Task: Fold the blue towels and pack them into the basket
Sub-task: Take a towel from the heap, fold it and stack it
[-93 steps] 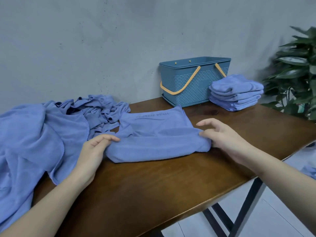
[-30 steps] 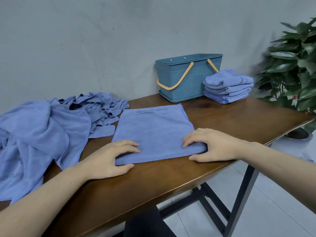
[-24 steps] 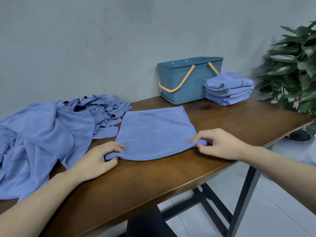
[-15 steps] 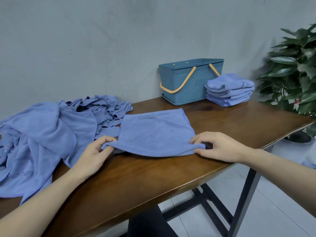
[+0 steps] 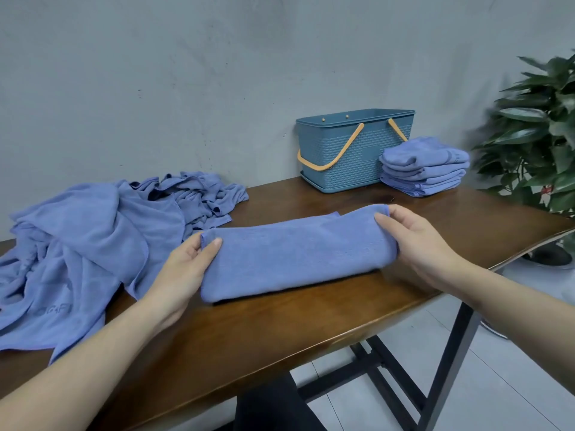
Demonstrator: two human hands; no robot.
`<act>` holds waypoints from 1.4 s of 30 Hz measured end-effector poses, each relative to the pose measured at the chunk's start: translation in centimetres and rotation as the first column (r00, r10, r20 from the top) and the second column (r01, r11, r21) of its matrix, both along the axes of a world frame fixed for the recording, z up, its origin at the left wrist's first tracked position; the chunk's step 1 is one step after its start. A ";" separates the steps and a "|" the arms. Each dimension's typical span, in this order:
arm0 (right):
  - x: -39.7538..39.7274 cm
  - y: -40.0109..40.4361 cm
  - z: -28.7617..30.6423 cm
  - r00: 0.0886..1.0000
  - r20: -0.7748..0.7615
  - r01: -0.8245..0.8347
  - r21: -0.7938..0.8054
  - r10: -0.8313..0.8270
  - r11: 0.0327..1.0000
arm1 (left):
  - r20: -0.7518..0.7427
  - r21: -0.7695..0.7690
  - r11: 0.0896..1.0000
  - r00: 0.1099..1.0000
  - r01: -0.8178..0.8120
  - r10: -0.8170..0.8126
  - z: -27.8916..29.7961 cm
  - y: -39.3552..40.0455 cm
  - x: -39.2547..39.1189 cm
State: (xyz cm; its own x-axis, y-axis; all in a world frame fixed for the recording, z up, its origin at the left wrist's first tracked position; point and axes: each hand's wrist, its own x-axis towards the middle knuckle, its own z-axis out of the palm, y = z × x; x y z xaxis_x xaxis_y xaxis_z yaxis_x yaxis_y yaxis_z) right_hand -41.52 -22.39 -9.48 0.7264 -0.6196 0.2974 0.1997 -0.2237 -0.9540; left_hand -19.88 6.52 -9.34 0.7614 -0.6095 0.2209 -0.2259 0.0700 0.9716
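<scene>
**Now a long folded band, held at both ends**

Here the blue towel [image 5: 295, 253] lies on the wooden table [image 5: 280, 331] as a long doubled strip. The left hand [image 5: 186, 269] pinches its left end, thumb on top; the right hand [image 5: 417, 244] grips the right end, fingers curled round the fold. Half a second ago it lay as a flat square with only its near corners lifted. Behind it stands the teal basket [image 5: 351, 163] with orange handles; its inside cannot be seen. A stack of folded towels [image 5: 424, 171] touches its right side. An unfolded towel heap [image 5: 93, 237] lies left, a potted plant [image 5: 541, 135] far right.
</scene>
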 end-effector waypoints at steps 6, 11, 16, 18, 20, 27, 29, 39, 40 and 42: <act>-0.1 0.5 -0.7 0.972 -0.208 0.062 -0.224 -0.110 0.973 | -0.016 0.141 0.989 0.999 -0.036 0.039 -0.7 0.1 -0.5; 2.4 -0.5 -0.3 0.936 -0.247 0.141 -0.390 -0.251 0.910 | 0.045 0.198 0.968 0.988 -0.153 0.147 0.1 -1.8 0.9; 6.5 -2.6 1.5 0.902 -0.260 0.168 -0.522 -0.344 0.836 | 0.220 0.245 0.920 0.941 -0.307 0.256 0.7 -5.3 4.1; 8.0 -3.4 1.8 0.891 -0.274 0.149 -0.577 -0.363 0.803 | 0.375 0.278 0.892 0.895 -0.355 0.240 0.9 -6.2 5.6; 9.3 -4.1 1.9 0.868 -0.298 0.134 -0.629 -0.397 0.765 | 0.505 0.293 0.873 0.838 -0.390 0.205 0.8 -6.9 6.8; 11.8 -5.3 -0.4 0.726 -0.465 -0.008 -0.742 -0.507 0.670 | 0.777 0.381 0.733 0.625 -0.563 0.076 -1.8 -6.9 8.3; 11.8 -5.3 -1.1 0.670 -0.490 -0.040 -0.774 -0.558 0.632 | 0.796 0.413 0.693 0.604 -0.591 0.040 -2.2 -6.8 8.3; 11.7 -3.6 -0.3 0.912 -0.340 -0.161 -0.811 -0.229 0.563 | 0.868 0.419 0.832 0.430 -0.363 -0.248 -0.6 -7.2 6.2; 11.9 -2.8 -0.2 0.905 -0.397 -0.253 -0.792 -0.154 0.555 | 0.820 0.493 0.815 0.477 -0.305 -0.317 -0.6 -7.4 5.6; 12.1 -1.5 -0.2 0.835 -0.546 -0.437 -0.736 -0.071 0.517 | 0.687 0.647 0.728 0.585 -0.224 -0.431 -1.1 -7.6 5.0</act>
